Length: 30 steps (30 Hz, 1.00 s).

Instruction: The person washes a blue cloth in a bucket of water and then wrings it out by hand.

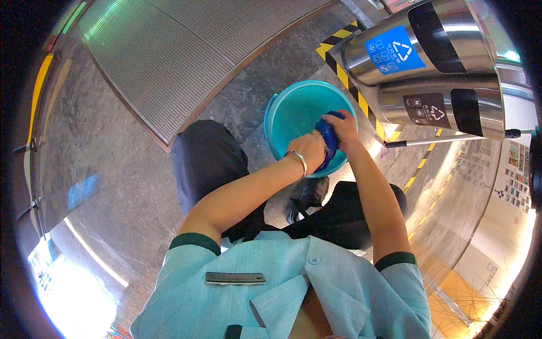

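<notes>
Over a turquoise plastic bucket (pixel 288 112) on the floor, both hands grip a bunched, dark blue cloth (pixel 330 137). My left hand (pixel 311 150), with a silver-coloured bangle at its wrist, closes around the lower part of the cloth. My right hand (pixel 345 129) holds the upper part, near the bucket's right side. The cloth hangs within the rim's outline; whether it touches the bucket wall is hidden by the hands. A bucket handle (pixel 269 106) rests at the left side of the rim.
Two metal recycling bins (pixel 389 97) stand at the right, edged by black-and-yellow floor tape (pixel 343 76). A pole (pixel 444 139) lies across beside them. A ribbed metal grating (pixel 190 46) is at the upper left. My knees (pixel 211 156) and a black shoe (pixel 313 193) are close to the bucket.
</notes>
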Each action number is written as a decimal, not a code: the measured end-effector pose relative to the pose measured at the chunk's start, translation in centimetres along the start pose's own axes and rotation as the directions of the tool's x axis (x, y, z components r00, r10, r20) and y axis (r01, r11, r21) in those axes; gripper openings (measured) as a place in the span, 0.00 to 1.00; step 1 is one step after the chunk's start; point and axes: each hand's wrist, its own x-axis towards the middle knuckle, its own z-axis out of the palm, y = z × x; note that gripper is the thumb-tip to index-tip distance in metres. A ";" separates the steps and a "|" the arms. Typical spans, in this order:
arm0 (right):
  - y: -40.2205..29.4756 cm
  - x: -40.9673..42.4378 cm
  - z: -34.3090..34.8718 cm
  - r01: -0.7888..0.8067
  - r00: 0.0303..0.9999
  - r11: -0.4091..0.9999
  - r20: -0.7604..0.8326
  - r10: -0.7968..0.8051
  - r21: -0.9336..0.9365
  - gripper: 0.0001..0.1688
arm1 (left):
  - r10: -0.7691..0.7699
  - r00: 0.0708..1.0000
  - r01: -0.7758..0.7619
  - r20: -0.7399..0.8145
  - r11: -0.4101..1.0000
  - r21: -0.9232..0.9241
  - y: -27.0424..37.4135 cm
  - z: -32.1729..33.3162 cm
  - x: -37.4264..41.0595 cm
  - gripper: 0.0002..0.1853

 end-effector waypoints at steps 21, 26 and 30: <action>-5.3 -4.4 -1.2 -0.039 0.806 0.706 0.440 -0.397 0.707 0.12 | -0.259 0.914 0.358 0.313 0.149 -0.922 -4.7 -4.1 3.6 0.21; -6.4 -5.4 -0.8 -0.104 0.659 0.647 0.539 -0.524 0.756 0.16 | 0.191 0.815 0.579 0.547 -0.324 -0.748 -3.8 -0.6 2.5 0.34; -6.6 -5.5 -0.8 -0.017 0.702 0.710 0.514 -0.493 0.704 0.15 | 0.543 0.711 0.681 0.447 -0.375 -0.629 -2.6 -1.7 0.9 0.37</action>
